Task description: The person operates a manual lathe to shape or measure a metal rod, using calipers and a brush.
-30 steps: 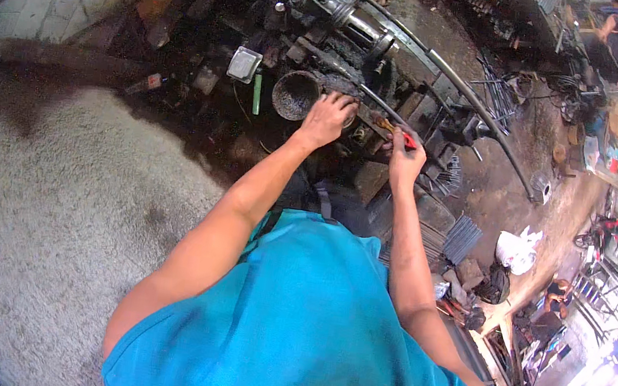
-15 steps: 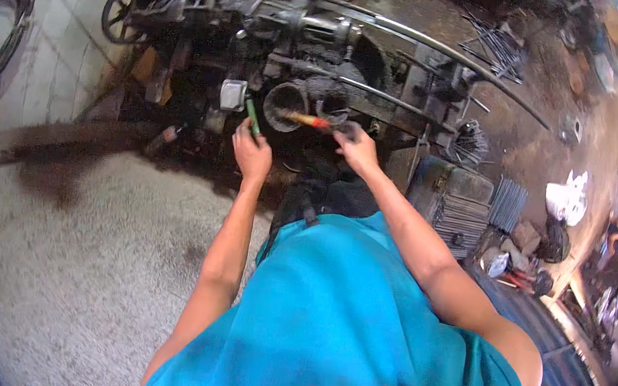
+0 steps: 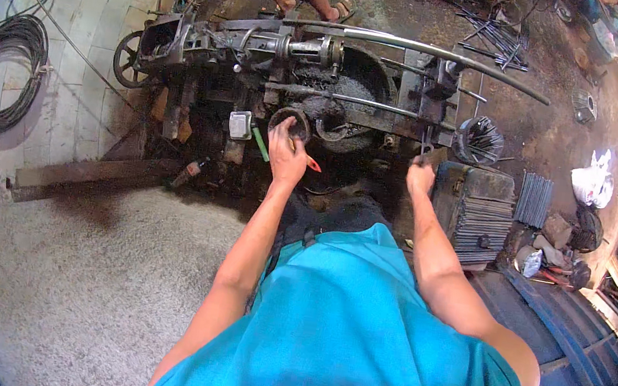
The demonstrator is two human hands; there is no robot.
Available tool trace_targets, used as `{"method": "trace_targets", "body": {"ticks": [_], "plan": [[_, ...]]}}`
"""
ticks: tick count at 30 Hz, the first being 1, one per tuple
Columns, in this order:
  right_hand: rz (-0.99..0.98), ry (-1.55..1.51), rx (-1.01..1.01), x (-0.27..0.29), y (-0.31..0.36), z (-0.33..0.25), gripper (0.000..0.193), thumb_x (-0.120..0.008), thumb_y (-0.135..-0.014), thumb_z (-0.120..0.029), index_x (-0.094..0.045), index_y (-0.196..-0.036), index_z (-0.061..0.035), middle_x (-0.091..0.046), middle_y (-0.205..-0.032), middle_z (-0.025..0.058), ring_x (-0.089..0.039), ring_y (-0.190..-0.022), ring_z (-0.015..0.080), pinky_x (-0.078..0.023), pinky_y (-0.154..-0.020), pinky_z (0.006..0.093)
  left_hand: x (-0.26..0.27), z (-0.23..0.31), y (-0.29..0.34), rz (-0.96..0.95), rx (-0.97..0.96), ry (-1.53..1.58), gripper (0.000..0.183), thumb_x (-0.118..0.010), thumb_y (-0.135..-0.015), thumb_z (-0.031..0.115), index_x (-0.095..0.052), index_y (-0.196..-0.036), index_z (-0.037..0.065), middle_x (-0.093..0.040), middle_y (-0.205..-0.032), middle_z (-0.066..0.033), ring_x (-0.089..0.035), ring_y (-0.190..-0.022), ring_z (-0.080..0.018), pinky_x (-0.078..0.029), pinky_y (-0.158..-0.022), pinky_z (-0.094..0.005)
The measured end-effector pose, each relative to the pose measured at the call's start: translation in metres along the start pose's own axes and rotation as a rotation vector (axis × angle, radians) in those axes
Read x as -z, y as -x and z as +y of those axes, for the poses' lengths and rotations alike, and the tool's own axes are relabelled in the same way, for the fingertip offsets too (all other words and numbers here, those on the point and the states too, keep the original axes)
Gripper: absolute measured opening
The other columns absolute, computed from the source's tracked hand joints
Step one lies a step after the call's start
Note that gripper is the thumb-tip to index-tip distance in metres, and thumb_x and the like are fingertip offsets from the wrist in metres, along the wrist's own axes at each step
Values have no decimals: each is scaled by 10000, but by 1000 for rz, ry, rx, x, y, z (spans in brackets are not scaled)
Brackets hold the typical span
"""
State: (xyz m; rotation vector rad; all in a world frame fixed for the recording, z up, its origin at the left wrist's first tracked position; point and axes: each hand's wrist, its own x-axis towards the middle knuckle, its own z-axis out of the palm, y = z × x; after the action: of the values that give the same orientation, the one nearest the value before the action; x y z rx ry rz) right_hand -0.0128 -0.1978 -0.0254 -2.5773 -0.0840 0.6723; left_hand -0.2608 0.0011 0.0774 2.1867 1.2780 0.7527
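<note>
My left hand (image 3: pixel 285 155) is at the round dark tin (image 3: pixel 300 123) on the near side of the machine, its fingers over the tin's rim. A red-tipped handle (image 3: pixel 313 164) sticks out past the palm on the right, and the fingers appear closed around it; its other end is hidden. To the left of this hand are a green handle (image 3: pixel 261 144) and a small white container (image 3: pixel 240 125). Farther right, my right hand (image 3: pixel 420 178) grips a dark metal tool (image 3: pixel 426 141) with a forked end, pointing away toward the machine's bars.
The greasy machine (image 3: pixel 266 45) with long metal bars (image 3: pixel 422 45) spans the far side. A ridged metal block (image 3: pixel 471 206) and a bundle of rods (image 3: pixel 480 140) are at right. Someone's sandalled feet (image 3: pixel 341 11) are beyond it. A cable coil (image 3: pixel 9 71) hangs at left.
My right hand has moved right, away from the red-tipped handle, with a dark tool in it. My left hand has left the green handle for the tin and the red-tipped handle.
</note>
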Motion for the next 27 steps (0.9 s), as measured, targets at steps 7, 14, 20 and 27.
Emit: {"method": "trace_targets", "body": {"ticks": [7,14,20,27], "plan": [[34,-408,-46,-33,88,52,465,-581,-914,-365,-632,-1100,58,-662,-1089,214,-615,-1035,298,-434,-905,362,49,-59,-80,39,-23,137,394,-526,-774,-53,-537,-1165,1,-586,-1121,-166,-517,-1058,-353,-410,-933,-440],[261,-495,-222,-111,243,38,394,-568,-922,-311,-675,-997,61,-688,-942,207,-638,-856,269,-456,-808,353,181,-165,-200,147,-163,165,389,-530,-803,-26,-544,-1191,7,-585,-1141,-151,-520,-1071,-325,-436,-905,-398],[223,-198,507,-103,341,-235,267,-519,-936,-144,-568,-1124,38,-644,-817,235,-662,-778,356,-483,-666,414,304,-296,-292,409,-37,101,410,-552,-777,-14,-542,-1185,16,-608,-1092,-179,-524,-1053,-357,-400,-929,-448],[-460,-404,661,-202,369,-454,525,-546,-927,-176,-407,-1433,-160,-649,-1185,109,-586,-992,157,-434,-916,289,342,-407,-412,184,295,-267,513,-531,-888,157,-413,-1326,-83,-468,-1322,-284,-472,-1211,-411,-359,-1064,-487]]}}
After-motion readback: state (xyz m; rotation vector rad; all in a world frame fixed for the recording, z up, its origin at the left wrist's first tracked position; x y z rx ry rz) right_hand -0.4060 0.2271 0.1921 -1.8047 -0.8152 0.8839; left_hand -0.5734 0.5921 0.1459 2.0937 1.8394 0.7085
